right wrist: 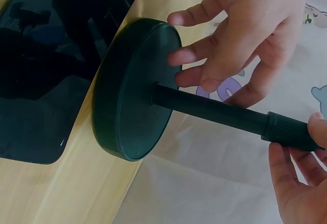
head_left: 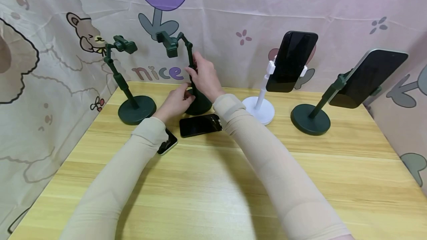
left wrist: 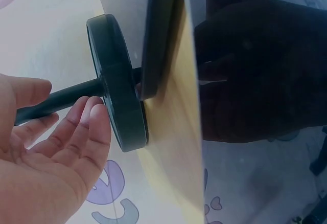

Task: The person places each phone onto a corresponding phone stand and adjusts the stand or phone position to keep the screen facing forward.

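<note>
My right hand pinches the ridged collar on the pole of a dark green phone stand, thumb on one side and fingers on the other. Beside the lower pole is my left hand, its fingers loosely bent near the round base; in the left wrist view its thumb lies along the pole and its fingertips come close to the base. On top of the stand is a bare clamp holder. In front of the base lies a black phone. A second phone is partly hidden under my left sleeve.
Another dark green stand with an unoccupied clamp stands at the left. Towards the right are a white stand bearing a black phone and a green stand bearing a larger phone. A printed cloth hangs behind the wooden table.
</note>
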Action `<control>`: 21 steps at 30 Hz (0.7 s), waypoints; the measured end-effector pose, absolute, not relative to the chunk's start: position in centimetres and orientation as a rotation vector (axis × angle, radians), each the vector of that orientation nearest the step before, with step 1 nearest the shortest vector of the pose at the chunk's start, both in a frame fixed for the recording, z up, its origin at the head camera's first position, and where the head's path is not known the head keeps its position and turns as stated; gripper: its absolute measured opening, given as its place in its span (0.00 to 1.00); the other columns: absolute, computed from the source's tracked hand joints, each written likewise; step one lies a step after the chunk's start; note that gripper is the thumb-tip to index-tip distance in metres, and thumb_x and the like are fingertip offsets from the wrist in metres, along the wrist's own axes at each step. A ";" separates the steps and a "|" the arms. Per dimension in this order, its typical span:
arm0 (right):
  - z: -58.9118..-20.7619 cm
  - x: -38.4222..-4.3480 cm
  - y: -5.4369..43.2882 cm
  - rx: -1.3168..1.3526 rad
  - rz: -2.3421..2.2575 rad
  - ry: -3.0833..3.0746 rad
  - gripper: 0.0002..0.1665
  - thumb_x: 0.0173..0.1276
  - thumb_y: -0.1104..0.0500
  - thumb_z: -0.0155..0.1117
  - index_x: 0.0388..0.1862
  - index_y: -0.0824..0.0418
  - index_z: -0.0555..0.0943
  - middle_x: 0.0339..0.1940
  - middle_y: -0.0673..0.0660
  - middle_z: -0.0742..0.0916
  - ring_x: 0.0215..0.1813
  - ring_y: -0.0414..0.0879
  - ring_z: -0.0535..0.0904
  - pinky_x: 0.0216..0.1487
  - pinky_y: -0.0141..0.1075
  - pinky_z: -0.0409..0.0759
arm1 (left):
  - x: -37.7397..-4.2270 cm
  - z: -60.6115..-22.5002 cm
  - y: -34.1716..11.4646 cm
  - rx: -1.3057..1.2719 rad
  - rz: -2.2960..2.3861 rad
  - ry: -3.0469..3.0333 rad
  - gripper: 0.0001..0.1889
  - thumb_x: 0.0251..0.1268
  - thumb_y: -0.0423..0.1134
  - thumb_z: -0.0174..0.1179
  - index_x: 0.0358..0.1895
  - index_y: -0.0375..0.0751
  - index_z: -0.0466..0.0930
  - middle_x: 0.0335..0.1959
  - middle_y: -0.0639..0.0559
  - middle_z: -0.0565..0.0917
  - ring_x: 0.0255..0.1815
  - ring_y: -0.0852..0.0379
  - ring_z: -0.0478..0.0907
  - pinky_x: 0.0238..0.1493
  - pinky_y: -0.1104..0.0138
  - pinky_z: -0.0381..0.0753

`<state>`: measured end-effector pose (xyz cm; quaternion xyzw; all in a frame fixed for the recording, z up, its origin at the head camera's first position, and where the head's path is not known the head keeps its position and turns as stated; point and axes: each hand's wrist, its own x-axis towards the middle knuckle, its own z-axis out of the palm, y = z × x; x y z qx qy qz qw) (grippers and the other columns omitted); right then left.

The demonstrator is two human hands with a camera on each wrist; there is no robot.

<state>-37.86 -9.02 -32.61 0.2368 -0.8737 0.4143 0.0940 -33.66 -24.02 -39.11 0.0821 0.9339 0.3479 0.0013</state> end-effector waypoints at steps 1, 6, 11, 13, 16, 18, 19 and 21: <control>-32.7 -37.9 -8.9 0.703 1.234 -2.592 0.16 0.81 0.52 0.64 0.58 0.59 0.74 0.50 0.57 0.88 0.50 0.49 0.85 0.57 0.42 0.87 | -33.6 -39.1 -24.0 0.254 1.095 2.922 0.27 0.84 0.40 0.52 0.79 0.37 0.64 0.55 0.34 0.83 0.53 0.39 0.79 0.63 0.46 0.80; -32.8 -38.1 -8.6 0.700 1.268 -2.598 0.16 0.82 0.52 0.63 0.59 0.58 0.74 0.53 0.57 0.88 0.52 0.49 0.86 0.62 0.42 0.88 | -33.5 -39.1 -23.6 0.241 1.095 2.911 0.27 0.83 0.41 0.54 0.78 0.38 0.63 0.53 0.36 0.82 0.51 0.40 0.77 0.62 0.48 0.80; -32.9 -38.2 -8.2 0.704 1.275 -2.585 0.15 0.82 0.53 0.63 0.59 0.59 0.75 0.54 0.58 0.89 0.52 0.49 0.87 0.62 0.42 0.88 | -33.6 -39.4 -23.4 0.255 1.081 2.930 0.27 0.82 0.41 0.55 0.77 0.39 0.64 0.52 0.37 0.82 0.50 0.41 0.77 0.60 0.49 0.80; -32.9 -38.1 -8.1 0.713 1.284 -2.575 0.15 0.82 0.53 0.63 0.59 0.59 0.75 0.54 0.59 0.89 0.52 0.50 0.87 0.62 0.43 0.88 | -33.6 -39.4 -23.3 0.259 1.080 2.931 0.26 0.82 0.42 0.55 0.77 0.39 0.65 0.51 0.37 0.82 0.49 0.41 0.77 0.59 0.49 0.80; -33.0 -38.1 -7.8 0.728 1.289 -2.557 0.15 0.82 0.54 0.63 0.59 0.60 0.75 0.53 0.60 0.89 0.51 0.51 0.87 0.62 0.43 0.88 | -33.6 -39.4 -23.2 0.267 1.079 2.933 0.26 0.82 0.42 0.56 0.76 0.40 0.65 0.50 0.37 0.83 0.48 0.41 0.77 0.57 0.50 0.80; -32.9 -38.1 -7.7 0.733 1.294 -2.551 0.15 0.82 0.54 0.63 0.59 0.60 0.76 0.52 0.60 0.89 0.51 0.51 0.87 0.61 0.43 0.88 | -33.7 -39.5 -23.1 0.273 1.078 2.935 0.25 0.82 0.42 0.56 0.75 0.40 0.66 0.49 0.37 0.83 0.47 0.42 0.77 0.55 0.51 0.80; -32.9 -38.1 -7.6 0.732 1.300 -2.548 0.15 0.82 0.54 0.63 0.59 0.60 0.76 0.52 0.60 0.89 0.51 0.51 0.87 0.61 0.43 0.88 | -33.7 -39.5 -23.0 0.278 1.075 2.939 0.25 0.82 0.41 0.56 0.75 0.40 0.66 0.48 0.37 0.83 0.47 0.42 0.77 0.54 0.52 0.79; -32.8 -38.1 -7.5 0.727 1.305 -2.549 0.15 0.83 0.54 0.63 0.59 0.59 0.76 0.52 0.59 0.89 0.50 0.50 0.87 0.60 0.43 0.88 | -33.7 -39.5 -23.0 0.284 1.065 2.943 0.24 0.82 0.41 0.56 0.75 0.40 0.66 0.48 0.38 0.83 0.46 0.42 0.77 0.53 0.52 0.79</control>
